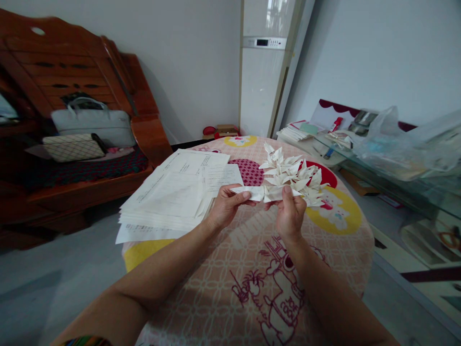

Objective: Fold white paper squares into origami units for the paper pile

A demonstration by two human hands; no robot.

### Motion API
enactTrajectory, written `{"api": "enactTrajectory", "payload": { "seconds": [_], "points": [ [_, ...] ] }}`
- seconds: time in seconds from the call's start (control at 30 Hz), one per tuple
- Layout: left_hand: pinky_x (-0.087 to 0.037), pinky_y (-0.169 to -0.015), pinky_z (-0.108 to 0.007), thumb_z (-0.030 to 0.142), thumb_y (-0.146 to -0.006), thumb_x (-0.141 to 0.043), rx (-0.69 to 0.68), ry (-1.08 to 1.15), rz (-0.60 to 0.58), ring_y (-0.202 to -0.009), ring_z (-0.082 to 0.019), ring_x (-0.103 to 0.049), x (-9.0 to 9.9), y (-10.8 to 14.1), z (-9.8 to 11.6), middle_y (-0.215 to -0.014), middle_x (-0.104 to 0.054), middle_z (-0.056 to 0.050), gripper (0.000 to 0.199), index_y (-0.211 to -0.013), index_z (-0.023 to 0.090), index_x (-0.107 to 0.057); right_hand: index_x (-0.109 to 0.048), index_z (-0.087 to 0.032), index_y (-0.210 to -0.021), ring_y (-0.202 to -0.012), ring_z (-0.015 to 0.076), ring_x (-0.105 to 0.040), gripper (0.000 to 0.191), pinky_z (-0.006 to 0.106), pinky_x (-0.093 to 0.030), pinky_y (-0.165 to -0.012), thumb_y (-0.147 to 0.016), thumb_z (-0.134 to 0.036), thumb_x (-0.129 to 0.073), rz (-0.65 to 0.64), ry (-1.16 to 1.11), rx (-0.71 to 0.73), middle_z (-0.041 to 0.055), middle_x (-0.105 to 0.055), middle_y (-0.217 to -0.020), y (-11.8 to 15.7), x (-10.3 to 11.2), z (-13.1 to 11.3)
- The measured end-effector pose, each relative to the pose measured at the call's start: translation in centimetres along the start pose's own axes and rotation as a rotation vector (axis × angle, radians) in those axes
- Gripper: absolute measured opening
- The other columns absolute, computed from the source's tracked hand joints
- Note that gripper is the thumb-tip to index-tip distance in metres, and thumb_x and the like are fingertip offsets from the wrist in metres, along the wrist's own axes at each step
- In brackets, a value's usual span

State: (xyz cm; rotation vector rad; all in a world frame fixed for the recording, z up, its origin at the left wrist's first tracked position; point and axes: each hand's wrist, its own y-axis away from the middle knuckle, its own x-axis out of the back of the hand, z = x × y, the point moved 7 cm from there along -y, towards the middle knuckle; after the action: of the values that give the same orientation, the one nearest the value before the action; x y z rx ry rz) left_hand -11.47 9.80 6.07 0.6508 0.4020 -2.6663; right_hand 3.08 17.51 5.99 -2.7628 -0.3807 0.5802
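Hands [258, 204] gripping folded paper [265, 193], long axis left-right (nearly level), ends pointing sideways.

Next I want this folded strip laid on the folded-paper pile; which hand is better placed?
Right, I'd judge. The right hand holds one end of the folded strip, and the folded-paper pile lies just beyond it. The left hand holds the other end, nearer the paper stack.

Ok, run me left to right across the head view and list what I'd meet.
Pale grey handbag with looped handles → spread stack of printed white paper sheets → bare left hand → narrow folded white paper strip → bare right hand → crumpled clear plastic bag.
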Motion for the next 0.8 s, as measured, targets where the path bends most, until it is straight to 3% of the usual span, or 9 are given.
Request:
{"api": "enactTrajectory", "payload": {
  "seconds": [0.1,0.37,0.8],
  "points": [
    [-0.058,-0.058,-0.024,0.034,-0.060,-0.088,-0.009,0.003,0.017,-0.056,-0.015,-0.067,0.1,0.0,0.0,-0.067,-0.073,-0.005,0.029,-0.066,0.012,-0.071,-0.065,-0.020,-0.067,-0.046,0.0136,-0.058,0.034,0.026,-0.045,-0.040,-0.087,-0.047,-0.059,-0.003,-0.044,-0.023,0.0024,-0.066,-0.061,-0.1,-0.2,0.0],
    [-0.055,-0.051,-0.020,0.038,-0.066,-0.085,0.115,-0.001,0.104,-0.051,-0.012,-0.066,0.8,-0.5,-1.5,-0.064,-0.071,-0.004,0.032,-0.069,0.012,-0.067,-0.058,-0.018,-0.057,-0.028,0.0096,-0.045,0.032,0.021,-0.034,-0.026,-0.078,-0.041,-0.067,0.040,0.018,-0.215,-0.0013,-0.056,-0.042,-0.2,0.0,1.3],
    [-0.051,-0.046,-0.021,0.045,-0.070,-0.080,0.258,-0.068,0.099,-0.051,-0.013,-0.065,1.1,-0.5,-3.7,-0.063,-0.068,-0.002,0.038,-0.075,0.014,-0.059,-0.057,-0.017,-0.053,-0.025,0.0113,-0.045,0.025,0.020,-0.030,-0.023,-0.073,-0.031,-0.061,-0.047,-0.060,-0.562,0.0004,-0.055,-0.039,0.2,-0.3,3.9]
  ]
}}
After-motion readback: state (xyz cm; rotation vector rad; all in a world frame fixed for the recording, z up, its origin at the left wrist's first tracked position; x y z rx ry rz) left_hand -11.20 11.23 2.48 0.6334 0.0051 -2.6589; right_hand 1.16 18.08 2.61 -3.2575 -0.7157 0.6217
